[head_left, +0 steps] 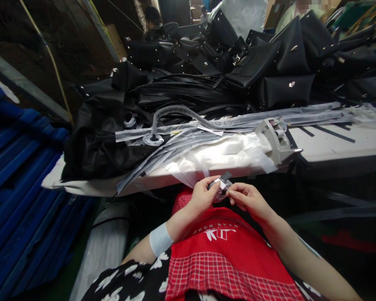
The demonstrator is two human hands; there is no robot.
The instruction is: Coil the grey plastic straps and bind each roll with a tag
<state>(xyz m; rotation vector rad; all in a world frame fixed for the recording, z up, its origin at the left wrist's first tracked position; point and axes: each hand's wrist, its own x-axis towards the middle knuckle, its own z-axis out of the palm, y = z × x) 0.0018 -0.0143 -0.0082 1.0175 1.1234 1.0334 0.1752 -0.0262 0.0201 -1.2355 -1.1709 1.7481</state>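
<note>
We record one small dark piece [226,176] between two hands, just off the near edge of the surface [319,151], in front of a red apron [206,228]. Its long axis lies slantwise: the free end points forward and to the right, toward the near edge, and the other end runs back toward the left thumb. One white tag [219,182] lies next to it, and a bit of clear film [219,196] hangs below.

Left hand [205,193]: we see its grip clamped on the small dark piece, thumb over the tag. Right hand [249,200]: grip together, fingertips pinching the clear film's right side; we cannot tell how firmly.

Counts on the surface: one pale device [274,142] at the near edge, right of the hands; one curved tube [172,109] toward the left; two white coils, the larger coil [153,140] by the tube's lower end; at least three dark strips [333,133] on the right part. White sheeting [222,152] lies along the near edge. Black bags [290,90] heap toward the far edge; they overlap, so we cannot count them.
</note>
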